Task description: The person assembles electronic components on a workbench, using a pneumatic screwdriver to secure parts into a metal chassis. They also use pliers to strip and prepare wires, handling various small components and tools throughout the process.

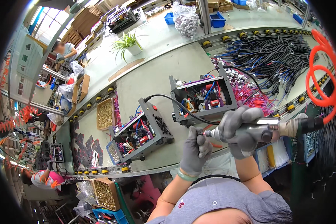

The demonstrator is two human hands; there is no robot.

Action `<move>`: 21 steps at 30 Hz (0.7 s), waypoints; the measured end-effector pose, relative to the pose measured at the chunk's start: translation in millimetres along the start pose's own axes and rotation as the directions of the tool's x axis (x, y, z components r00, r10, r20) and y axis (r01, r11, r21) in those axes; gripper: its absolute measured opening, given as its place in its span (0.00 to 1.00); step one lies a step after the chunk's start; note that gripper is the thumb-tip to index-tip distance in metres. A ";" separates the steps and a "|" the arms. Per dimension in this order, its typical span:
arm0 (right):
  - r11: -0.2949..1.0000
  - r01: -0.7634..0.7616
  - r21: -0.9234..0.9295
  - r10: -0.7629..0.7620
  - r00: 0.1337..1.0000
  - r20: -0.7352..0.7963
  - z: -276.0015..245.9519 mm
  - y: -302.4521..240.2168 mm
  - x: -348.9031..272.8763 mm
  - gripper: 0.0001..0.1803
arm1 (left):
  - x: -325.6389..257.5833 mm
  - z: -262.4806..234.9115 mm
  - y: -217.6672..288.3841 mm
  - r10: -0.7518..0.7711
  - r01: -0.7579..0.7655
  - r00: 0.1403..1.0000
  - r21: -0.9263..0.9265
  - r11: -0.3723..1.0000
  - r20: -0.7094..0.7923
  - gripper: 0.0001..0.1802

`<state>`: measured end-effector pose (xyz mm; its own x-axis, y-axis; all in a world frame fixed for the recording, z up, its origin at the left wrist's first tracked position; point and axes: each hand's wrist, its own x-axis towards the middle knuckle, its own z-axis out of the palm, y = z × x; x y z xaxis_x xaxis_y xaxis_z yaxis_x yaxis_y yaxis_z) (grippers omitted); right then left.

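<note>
My right hand (240,128), in a grey glove, grips a silver pneumatic screwdriver (265,130) held level, its tip pointing left. My left hand (195,149), also gloved, pinches the tip of the driver's bit (202,133), with a green bangle on the wrist. Just beyond the hands stands an open grey electronics chassis (203,98) with purple circuit boards and coloured wires; a black cable (175,101) runs from it. A second open chassis (142,130) lies tilted to the left on the grey conveyor pallet (149,78).
A coiled orange air hose (323,71) hangs at right. Bundles of black wires (276,56) and pink wires (250,93) lie behind. A box of brass screws (105,114) sits to the left, another (106,194) lower down. Two other people work at far left. A potted plant (128,44) stands behind.
</note>
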<state>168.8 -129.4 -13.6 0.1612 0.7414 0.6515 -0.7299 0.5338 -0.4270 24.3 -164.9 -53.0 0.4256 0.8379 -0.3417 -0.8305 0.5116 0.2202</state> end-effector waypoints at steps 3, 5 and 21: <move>0.979 -0.037 -0.200 -0.050 0.909 -0.415 28.3 -1.2 -5.3 0.24 | -7.9 -0.5 -1.6 0.231 -0.212 0.972 0.262 0.941 -0.044 0.19; 0.981 -0.040 -0.188 -0.061 0.861 -0.505 29.2 -0.1 -4.5 0.24 | -8.3 8.7 -4.2 0.412 -0.351 0.907 0.387 0.852 -0.085 0.18; 0.980 0.109 -0.167 -0.150 0.955 -0.257 10.0 -18.0 6.8 0.29 | 4.7 10.3 12.7 0.388 -0.354 0.903 0.833 0.425 0.185 0.22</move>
<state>176.4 -138.0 4.8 0.4341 0.7321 0.5249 -0.5867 0.6719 -0.4519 19.5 -152.6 -42.5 0.1281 0.9903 -0.0538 -0.2039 0.0794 0.9758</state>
